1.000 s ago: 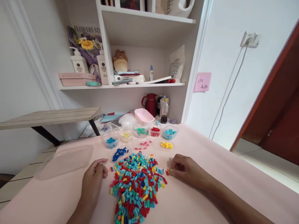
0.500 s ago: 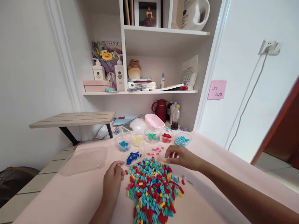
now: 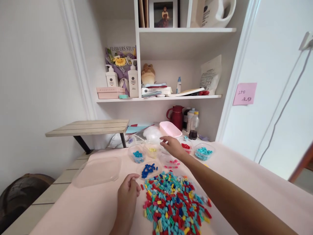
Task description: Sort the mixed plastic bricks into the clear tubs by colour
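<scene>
A heap of small mixed-colour building bricks (image 3: 173, 202) covers the middle of the table. To its left rests my left hand (image 3: 128, 189), fingers curled inward; anything inside them is hidden. My right hand (image 3: 172, 146) reaches over the heap to the clear tubs, above the one with green bricks, which it mostly covers. Its fingers are bent together, and I cannot make out what they hold. Just left of the fingertips is the tub of pale yellow bricks (image 3: 153, 150). Nearer me lie dark blue bricks (image 3: 149, 170) and pink bricks (image 3: 172, 164) in shallow clear trays.
Other tubs hold blue bricks (image 3: 138, 155), red bricks (image 3: 186, 146) and turquoise bricks (image 3: 204, 151). A clear lid (image 3: 97, 171) lies at left. Behind stand a pink basin (image 3: 170, 129), a red jug (image 3: 176, 117) and a bottle (image 3: 194, 125).
My right hand has moved from the heap's far right edge forward and left, over the tubs. The left hand stays beside the heap. The whole view has shifted slightly.
</scene>
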Motion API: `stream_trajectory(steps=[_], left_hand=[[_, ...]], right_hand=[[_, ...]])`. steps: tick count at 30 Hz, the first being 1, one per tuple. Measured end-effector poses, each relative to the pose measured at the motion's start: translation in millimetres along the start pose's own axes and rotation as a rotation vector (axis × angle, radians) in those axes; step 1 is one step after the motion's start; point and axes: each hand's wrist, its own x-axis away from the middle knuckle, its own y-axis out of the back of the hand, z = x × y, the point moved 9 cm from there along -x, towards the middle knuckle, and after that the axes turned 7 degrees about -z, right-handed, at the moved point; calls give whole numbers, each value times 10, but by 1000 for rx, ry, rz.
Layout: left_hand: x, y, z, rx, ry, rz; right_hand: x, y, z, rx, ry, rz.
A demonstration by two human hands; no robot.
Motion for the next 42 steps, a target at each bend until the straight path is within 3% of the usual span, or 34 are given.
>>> stream_trajectory(steps=[5,10,14,22,29,37,42], left_hand=[[17,1,-28,-14,0,-9],[-1,2,-41,-70,-34,-17],[-12,8,-44,-128,-22,-17],[-44,12,-31,-172,-27,-14],[-19,-24,-74,-169,-54,3],[0,-32,-88,-177,-46,22],[-18,-28,-61,-183,-44,33]], right_hand=[[546,213,-81,-253,-42,141],[1070,699,-417,-306,-166,99],[1327,860,-707,-256,-248,102],[1415,816,-680,-135,-93,234],[1527,651,-839,-236,-210,298],[1578,602,-613,-315,-74,412],[1620,581,-526,-234,41,459]])
